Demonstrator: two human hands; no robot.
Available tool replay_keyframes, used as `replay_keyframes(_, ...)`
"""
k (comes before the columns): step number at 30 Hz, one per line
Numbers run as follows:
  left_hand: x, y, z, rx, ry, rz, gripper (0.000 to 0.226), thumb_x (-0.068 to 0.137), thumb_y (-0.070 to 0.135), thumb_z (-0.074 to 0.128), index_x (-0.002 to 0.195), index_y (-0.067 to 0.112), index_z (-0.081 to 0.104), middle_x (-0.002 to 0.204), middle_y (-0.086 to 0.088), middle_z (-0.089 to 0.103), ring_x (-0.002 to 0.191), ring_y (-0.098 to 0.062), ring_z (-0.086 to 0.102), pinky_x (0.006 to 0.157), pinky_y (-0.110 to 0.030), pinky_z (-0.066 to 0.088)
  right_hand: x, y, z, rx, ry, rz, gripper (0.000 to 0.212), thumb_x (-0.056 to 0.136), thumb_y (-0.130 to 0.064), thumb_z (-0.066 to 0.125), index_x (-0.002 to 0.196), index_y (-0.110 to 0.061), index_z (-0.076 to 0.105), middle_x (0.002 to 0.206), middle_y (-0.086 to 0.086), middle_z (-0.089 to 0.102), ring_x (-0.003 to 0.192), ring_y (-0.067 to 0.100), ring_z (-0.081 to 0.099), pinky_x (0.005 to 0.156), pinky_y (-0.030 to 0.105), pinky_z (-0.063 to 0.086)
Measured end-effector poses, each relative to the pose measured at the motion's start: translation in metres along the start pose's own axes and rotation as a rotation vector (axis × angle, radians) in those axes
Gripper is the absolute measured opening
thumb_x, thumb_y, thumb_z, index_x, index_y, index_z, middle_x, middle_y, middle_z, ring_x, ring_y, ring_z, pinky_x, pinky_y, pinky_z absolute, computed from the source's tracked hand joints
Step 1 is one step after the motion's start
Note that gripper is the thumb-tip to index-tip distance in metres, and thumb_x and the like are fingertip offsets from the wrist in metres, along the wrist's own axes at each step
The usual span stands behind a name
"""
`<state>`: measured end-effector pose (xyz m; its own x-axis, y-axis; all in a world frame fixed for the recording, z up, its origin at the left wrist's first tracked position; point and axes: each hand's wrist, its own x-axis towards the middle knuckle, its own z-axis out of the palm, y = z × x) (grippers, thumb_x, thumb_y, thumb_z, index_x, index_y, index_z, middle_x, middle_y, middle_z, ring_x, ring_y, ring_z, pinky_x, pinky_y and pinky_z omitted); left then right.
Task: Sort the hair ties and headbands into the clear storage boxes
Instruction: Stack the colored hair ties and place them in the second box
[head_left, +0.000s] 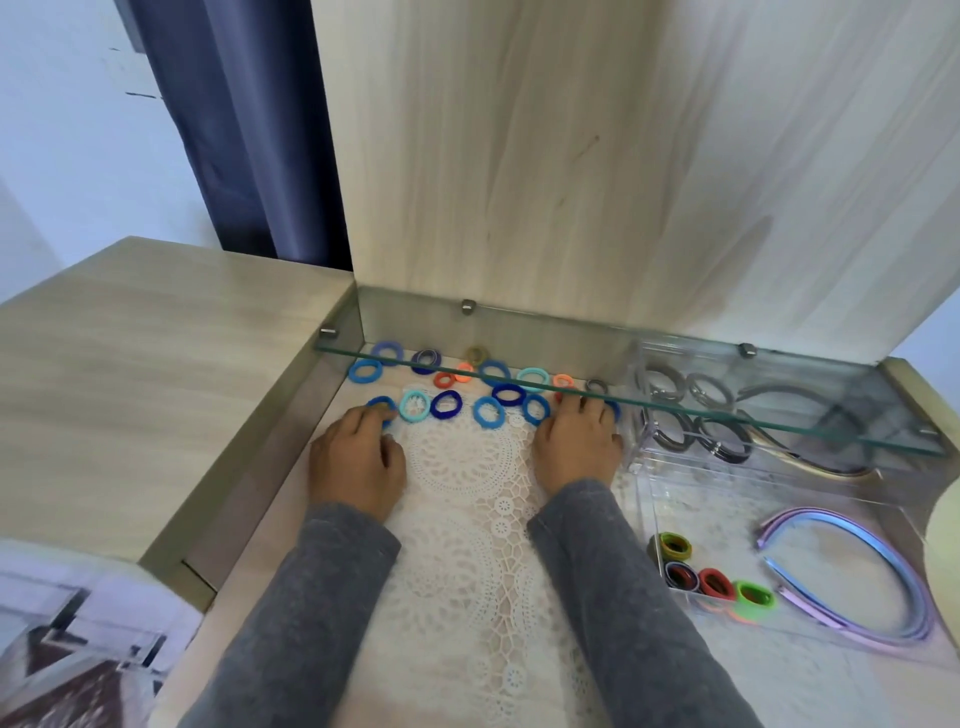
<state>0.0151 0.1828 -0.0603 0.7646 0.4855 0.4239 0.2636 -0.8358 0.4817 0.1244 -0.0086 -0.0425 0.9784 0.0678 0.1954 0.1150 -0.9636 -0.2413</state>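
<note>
Resting palm-down on the white lace cloth, both hands lie at the near edge of a spread of hair ties. The left hand has its fingers curled over a dark blue hair tie at the left end of the front row; whether they pinch it or only touch it cannot be told. The right hand lies flat with fingers extended and loosely spread, tips among the ties at the right end of the row, gripping nothing visible. Both arms wear grey sleeves.

The loose ties, in blues, turquoise, orange and red, lie in rough rows on the cloth, partly beneath a glass shelf fixed across the back of the recessed surface.

To the right stand two clear storage boxes. The far box, just beside the right hand and partly under the shelf, holds grey and dark ring-shaped ties and dark headbands. The near box holds an olive tie, a dark red tie, a red tie and a bright green tie grouped at its left side, with pastel lilac and blue headbands curving along its right side.

A wood-grain panel rises behind the shelf.
</note>
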Motion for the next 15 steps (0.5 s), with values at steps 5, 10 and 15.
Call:
replay_keyframes(5, 0.0, 0.0, 0.0, -0.108, 0.016, -0.006, 0.025, 0.077, 0.002, 0.066, 0.102, 0.009, 0.066, 0.1, -0.006, 0.069, 0.087, -0.023, 0.063, 0.082, -0.037, 0.053, 0.001, 0.004, 0.005, 0.093, 0.06, 0.004, 0.031, 0.096, -0.029, 0.039, 0.117, -0.011, 0.053, 0.126, 0.011, 0.052, 0.118, 0.028, 0.046, 0.089, 0.046, 0.045)
replay_keyframes(10, 0.0, -0.001, 0.0, -0.088, 0.038, 0.045, 0.018, 0.083, 0.004, 0.065, 0.099, 0.012, 0.067, 0.096, -0.004, 0.071, 0.081, -0.022, 0.063, 0.076, -0.036, 0.054, 0.001, 0.008, 0.012, 0.171, 0.129, 0.002, 0.029, 0.095, -0.025, 0.043, 0.112, -0.007, 0.058, 0.118, 0.014, 0.057, 0.109, 0.029, 0.051, 0.085, 0.043, 0.046)
replay_keyframes(15, -0.002, 0.001, -0.002, -0.1, -0.013, 0.059, 0.019, 0.082, 0.016, 0.07, 0.1, 0.015, 0.065, 0.098, 0.0, 0.069, 0.086, -0.02, 0.062, 0.079, -0.04, 0.053, -0.005, 0.008, 0.008, 0.326, 0.22, -0.004, 0.02, 0.093, -0.018, 0.05, 0.103, -0.007, 0.063, 0.104, 0.016, 0.057, 0.092, 0.032, 0.056, 0.079, 0.042, 0.049)
